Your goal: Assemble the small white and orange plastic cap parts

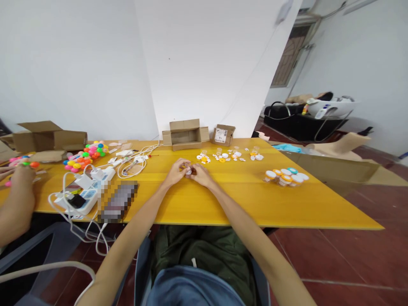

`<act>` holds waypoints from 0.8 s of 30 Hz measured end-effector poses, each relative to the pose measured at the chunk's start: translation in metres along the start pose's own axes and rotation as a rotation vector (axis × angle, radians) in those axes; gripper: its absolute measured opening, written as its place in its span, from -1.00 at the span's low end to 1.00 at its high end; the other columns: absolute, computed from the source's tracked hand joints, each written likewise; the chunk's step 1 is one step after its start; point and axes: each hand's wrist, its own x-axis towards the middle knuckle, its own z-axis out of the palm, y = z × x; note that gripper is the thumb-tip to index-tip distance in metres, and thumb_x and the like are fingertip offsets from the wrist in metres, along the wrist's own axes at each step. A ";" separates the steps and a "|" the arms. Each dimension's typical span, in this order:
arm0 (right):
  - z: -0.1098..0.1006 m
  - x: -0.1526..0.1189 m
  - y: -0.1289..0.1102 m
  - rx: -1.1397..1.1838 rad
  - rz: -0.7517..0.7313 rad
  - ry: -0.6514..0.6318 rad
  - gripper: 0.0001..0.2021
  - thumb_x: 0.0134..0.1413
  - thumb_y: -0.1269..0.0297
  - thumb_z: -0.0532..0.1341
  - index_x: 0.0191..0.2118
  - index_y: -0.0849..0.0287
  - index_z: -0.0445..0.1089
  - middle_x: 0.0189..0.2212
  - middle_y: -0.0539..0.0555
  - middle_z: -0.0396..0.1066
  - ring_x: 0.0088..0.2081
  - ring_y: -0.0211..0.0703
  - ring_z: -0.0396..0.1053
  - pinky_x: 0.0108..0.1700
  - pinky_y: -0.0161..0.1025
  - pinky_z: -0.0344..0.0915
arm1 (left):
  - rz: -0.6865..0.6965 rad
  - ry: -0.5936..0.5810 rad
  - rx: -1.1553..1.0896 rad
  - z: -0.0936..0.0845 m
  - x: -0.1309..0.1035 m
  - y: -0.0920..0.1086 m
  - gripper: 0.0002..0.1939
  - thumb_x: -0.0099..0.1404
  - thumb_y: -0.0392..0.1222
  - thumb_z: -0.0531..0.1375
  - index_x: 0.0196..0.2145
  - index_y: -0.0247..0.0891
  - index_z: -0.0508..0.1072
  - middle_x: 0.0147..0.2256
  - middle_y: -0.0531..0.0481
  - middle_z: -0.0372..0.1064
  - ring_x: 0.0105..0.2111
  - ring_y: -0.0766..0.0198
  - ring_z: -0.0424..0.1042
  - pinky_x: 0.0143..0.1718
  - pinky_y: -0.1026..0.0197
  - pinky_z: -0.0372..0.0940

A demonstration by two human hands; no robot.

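My left hand (177, 171) and my right hand (200, 175) meet over the middle of the table, fingers closed around a small clear plastic piece (188, 171). It looks like a little jar, but my fingers cover most of it. Just beyond lie loose white and orange discs (204, 159), some beside small clear cups (219, 151). Farther right are more discs and cups (255, 155). A cluster of lidded clear jars (285, 176) with white, orange and teal tops sits to the right of my hands.
Two cardboard boxes, one open (185, 137) and one smaller (224, 135), stand against the wall. On the left are a power strip (91, 196), white cables (134, 168), a phone (117, 202) and colourful plastic balls (84, 158). Another person's arm (19, 199) reaches in there.
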 end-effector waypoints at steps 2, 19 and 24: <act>0.000 0.000 0.001 0.014 -0.013 0.002 -0.79 -0.06 0.23 0.44 -0.25 0.10 0.51 -0.25 0.08 0.50 -0.17 -0.02 0.44 -0.12 -0.17 0.31 | 0.012 -0.005 0.025 0.000 -0.001 0.001 -0.80 0.24 -0.14 0.28 -0.16 -0.17 0.55 -0.14 -0.05 0.47 -0.14 0.20 0.48 -0.08 0.17 0.40; 0.000 0.000 0.004 -0.006 -0.028 0.002 -0.81 -0.03 0.26 0.42 -0.25 0.11 0.51 -0.24 0.08 0.52 -0.17 -0.03 0.45 -0.11 -0.17 0.33 | 0.016 -0.009 0.064 0.002 -0.001 -0.002 -0.78 0.21 -0.21 0.28 -0.15 -0.18 0.54 -0.16 -0.04 0.49 -0.14 0.19 0.47 -0.08 0.16 0.40; 0.000 0.000 0.003 -0.006 -0.021 0.009 -0.84 -0.02 0.30 0.40 -0.25 0.10 0.51 -0.24 0.09 0.52 -0.16 -0.03 0.45 -0.11 -0.18 0.33 | 0.008 -0.017 0.061 0.002 -0.002 -0.003 -0.78 0.20 -0.23 0.27 -0.16 -0.18 0.54 -0.16 -0.04 0.48 -0.13 0.19 0.47 -0.08 0.17 0.40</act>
